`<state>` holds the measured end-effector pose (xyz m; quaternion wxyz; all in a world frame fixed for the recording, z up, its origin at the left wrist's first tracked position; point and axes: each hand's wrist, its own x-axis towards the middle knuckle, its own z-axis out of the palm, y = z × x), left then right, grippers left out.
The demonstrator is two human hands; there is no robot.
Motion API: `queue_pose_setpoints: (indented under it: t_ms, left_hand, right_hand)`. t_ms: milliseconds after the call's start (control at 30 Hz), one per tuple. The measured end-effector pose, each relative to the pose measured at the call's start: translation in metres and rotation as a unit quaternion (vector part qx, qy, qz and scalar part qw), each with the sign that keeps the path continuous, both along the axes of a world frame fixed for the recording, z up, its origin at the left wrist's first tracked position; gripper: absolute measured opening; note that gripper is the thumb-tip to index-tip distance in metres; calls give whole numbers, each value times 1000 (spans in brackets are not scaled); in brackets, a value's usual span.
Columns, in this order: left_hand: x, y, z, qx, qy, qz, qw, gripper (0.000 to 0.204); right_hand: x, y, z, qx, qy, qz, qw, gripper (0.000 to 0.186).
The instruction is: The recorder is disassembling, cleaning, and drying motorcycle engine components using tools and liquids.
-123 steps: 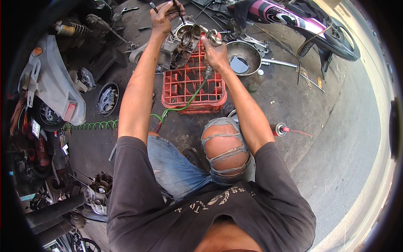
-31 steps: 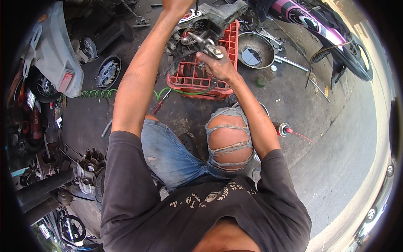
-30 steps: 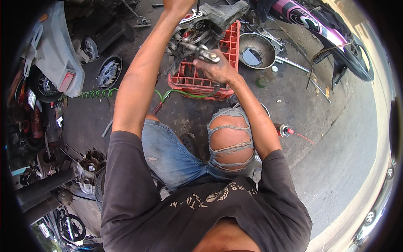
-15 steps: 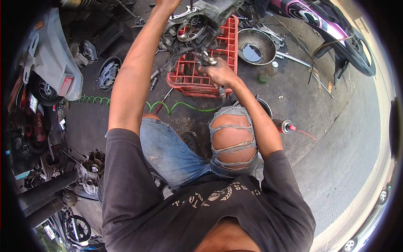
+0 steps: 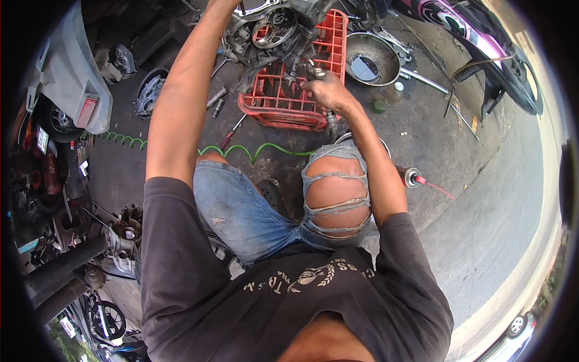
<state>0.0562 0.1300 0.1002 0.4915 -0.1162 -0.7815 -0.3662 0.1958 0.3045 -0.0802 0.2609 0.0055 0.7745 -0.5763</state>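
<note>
My right hand (image 5: 329,92) is closed around the grip of a pistol-shaped metal air tool (image 5: 315,72). Its hose fitting hangs below my fist, close to a green coiled air hose (image 5: 265,146). The tool's front end is over a red plastic crate (image 5: 283,119), just short of a greasy metal engine casing (image 5: 274,29) resting on it. My left arm stretches up to the top edge. Only the base of my left hand (image 5: 227,3) shows beside the casing; its fingers are cut off, so what it touches is hidden.
A round metal pan (image 5: 391,71) with dark liquid is right of the crate, near a green-tinted bottle (image 5: 379,105). A spray can (image 5: 412,177) with a red straw lies by my right knee. Left are a screwdriver (image 5: 232,133), sockets (image 5: 217,99) and engine covers (image 5: 149,93). Motorbike parts line both sides.
My right hand and the air tool have shifted slightly right relative to the crate. The left hand has slid further out past the top edge. The view has tilted a little.
</note>
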Motion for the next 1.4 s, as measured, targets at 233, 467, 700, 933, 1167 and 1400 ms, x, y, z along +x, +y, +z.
queue_pose_setpoints:
  t_ms: [233, 467, 700, 933, 1167, 1400]
  left_hand:
    - [-1, -11, -2, -16, -90, 87, 992, 50]
    - [-1, 0, -4, -26, -102, 138, 985, 53]
    - [-15, -28, -22, -18, 0, 91, 996, 54]
    - [-14, -57, -32, -25, -51, 136, 989, 53]
    - [-60, -95, -69, 36, -43, -63, 996, 5]
    - [-101, -173, -84, 285, -262, -265, 883, 38]
  right_hand:
    - [13, -12, 19, -100, -65, 99, 988, 22]
    - [5, -36, -1, -170, -53, 172, 969, 19]
    - [-5, -28, -4, -247, 46, -186, 950, 26]
    - [-8, -28, -7, -256, 63, -125, 956, 28]
    - [-22, -27, 7, -247, 154, -140, 947, 30]
    - [7, -56, 0, -212, 230, -150, 938, 22]
